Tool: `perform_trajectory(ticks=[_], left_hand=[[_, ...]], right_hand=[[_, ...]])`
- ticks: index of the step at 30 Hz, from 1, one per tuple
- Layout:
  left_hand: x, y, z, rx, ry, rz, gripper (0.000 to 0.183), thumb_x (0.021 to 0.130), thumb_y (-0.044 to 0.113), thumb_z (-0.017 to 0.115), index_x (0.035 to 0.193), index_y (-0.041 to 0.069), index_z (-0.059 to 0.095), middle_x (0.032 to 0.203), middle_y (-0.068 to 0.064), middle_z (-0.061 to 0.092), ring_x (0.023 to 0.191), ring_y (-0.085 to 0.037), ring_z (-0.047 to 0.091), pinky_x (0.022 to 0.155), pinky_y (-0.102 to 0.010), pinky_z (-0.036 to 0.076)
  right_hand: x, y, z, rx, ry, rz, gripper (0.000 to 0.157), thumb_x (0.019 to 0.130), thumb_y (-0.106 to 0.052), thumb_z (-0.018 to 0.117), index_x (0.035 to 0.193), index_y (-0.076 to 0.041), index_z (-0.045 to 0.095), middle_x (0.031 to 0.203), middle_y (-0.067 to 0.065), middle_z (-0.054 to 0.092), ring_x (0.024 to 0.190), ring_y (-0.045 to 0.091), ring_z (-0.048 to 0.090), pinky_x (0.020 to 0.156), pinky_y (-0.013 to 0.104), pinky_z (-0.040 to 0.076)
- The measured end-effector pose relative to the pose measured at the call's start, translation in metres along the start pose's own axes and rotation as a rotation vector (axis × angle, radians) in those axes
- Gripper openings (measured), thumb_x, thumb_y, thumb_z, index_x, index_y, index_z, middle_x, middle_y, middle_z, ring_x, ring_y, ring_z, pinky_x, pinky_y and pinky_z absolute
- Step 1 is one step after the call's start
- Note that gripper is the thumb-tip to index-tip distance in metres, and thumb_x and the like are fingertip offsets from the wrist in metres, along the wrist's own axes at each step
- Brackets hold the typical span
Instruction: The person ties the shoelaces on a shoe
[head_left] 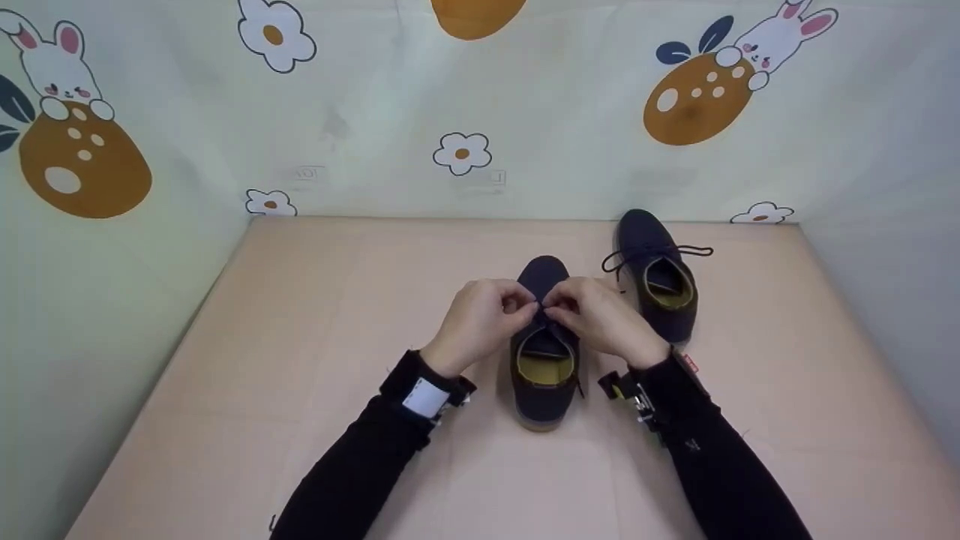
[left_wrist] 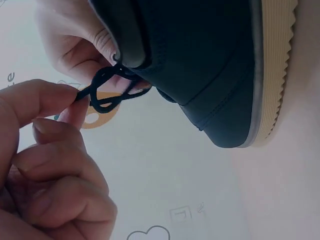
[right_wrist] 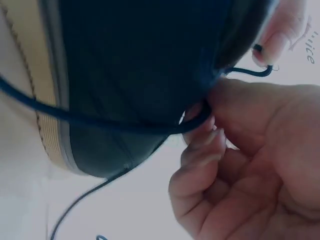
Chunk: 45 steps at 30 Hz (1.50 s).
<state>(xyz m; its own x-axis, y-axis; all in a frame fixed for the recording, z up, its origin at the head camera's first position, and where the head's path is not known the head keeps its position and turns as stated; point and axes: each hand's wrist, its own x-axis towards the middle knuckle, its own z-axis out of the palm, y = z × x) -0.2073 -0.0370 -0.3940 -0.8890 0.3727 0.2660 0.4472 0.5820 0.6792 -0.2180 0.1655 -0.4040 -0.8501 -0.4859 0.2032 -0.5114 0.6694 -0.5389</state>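
Note:
A dark blue lace-up shoe stands upright on the table, toe pointing away from me. Over its lacing my two hands nearly meet. Between thumb and forefinger my left hand pinches a dark shoelace; in the left wrist view that lace forms a crossed loop just above the shoe. My right hand also pinches the lace, and a loose length of shoelace trails from its fingers across the shoe's side in the right wrist view. In the head view the hands hide the knot area.
A second dark shoe, its lace tied in a bow, stands to the right and farther back, near my right hand. The pale table ends at a patterned cloth backdrop, with cloth along both sides too.

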Motion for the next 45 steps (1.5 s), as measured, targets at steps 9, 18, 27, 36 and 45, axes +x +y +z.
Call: perform_trajectory(ticks=[9, 18, 27, 36, 45], left_hand=[[-0.002, -0.001, -0.006, -0.024, -0.013, -0.003, 0.005, 0.087, 0.014, 0.071, 0.084, 0.010, 0.073, 0.068, 0.007, 0.055, 0.060, -0.007, 0.049, 0.056, -0.023, 0.038], [-0.003, 0.000, 0.001, 0.005, -0.143, 0.129, 0.004, 0.085, 0.012, 0.072, 0.082, 0.010, 0.072, 0.067, 0.008, 0.053, 0.062, -0.006, 0.049, 0.059, -0.022, 0.040], [-0.002, 0.000, 0.001, -0.037, -0.173, 0.093, 0.009, 0.090, 0.016, 0.072, 0.088, 0.009, 0.076, 0.073, 0.006, 0.062, 0.065, -0.006, 0.053, 0.061, -0.022, 0.044], [0.003, -0.009, -0.003, -0.123, -0.123, 0.068, 0.019, 0.096, 0.023, 0.068, 0.088, 0.009, 0.079, 0.081, 0.003, 0.071, 0.072, -0.007, 0.057, 0.067, -0.025, 0.047], [0.009, -0.021, 0.004, -0.245, -0.112, -0.078, 0.018, 0.096, 0.023, 0.068, 0.105, 0.009, 0.075, 0.087, 0.004, 0.070, 0.076, -0.010, 0.058, 0.066, -0.025, 0.047]], right_hand=[[-0.005, 0.003, -0.005, -0.272, 0.174, -0.112, 0.018, 0.084, -0.007, 0.074, 0.072, -0.010, 0.061, 0.064, -0.003, 0.053, 0.058, 0.014, 0.051, 0.055, 0.032, 0.044], [-0.002, 0.010, 0.011, -0.372, 0.395, -0.197, 0.029, 0.084, -0.007, 0.072, 0.069, -0.013, 0.048, 0.056, -0.004, 0.045, 0.049, 0.014, 0.048, 0.045, 0.037, 0.041], [-0.003, 0.010, 0.005, -0.308, 0.317, -0.266, 0.012, 0.090, -0.008, 0.072, 0.086, -0.008, 0.061, 0.071, 0.001, 0.061, 0.062, 0.020, 0.060, 0.055, 0.037, 0.048], [0.000, 0.010, 0.007, -0.269, 0.244, -0.292, 0.008, 0.094, -0.006, 0.067, 0.100, -0.007, 0.062, 0.089, 0.004, 0.067, 0.081, 0.021, 0.065, 0.069, 0.039, 0.052], [0.002, 0.012, 0.011, -0.245, 0.276, -0.371, 0.012, 0.093, -0.004, 0.067, 0.102, -0.007, 0.061, 0.091, 0.004, 0.067, 0.082, 0.021, 0.065, 0.070, 0.039, 0.052]])
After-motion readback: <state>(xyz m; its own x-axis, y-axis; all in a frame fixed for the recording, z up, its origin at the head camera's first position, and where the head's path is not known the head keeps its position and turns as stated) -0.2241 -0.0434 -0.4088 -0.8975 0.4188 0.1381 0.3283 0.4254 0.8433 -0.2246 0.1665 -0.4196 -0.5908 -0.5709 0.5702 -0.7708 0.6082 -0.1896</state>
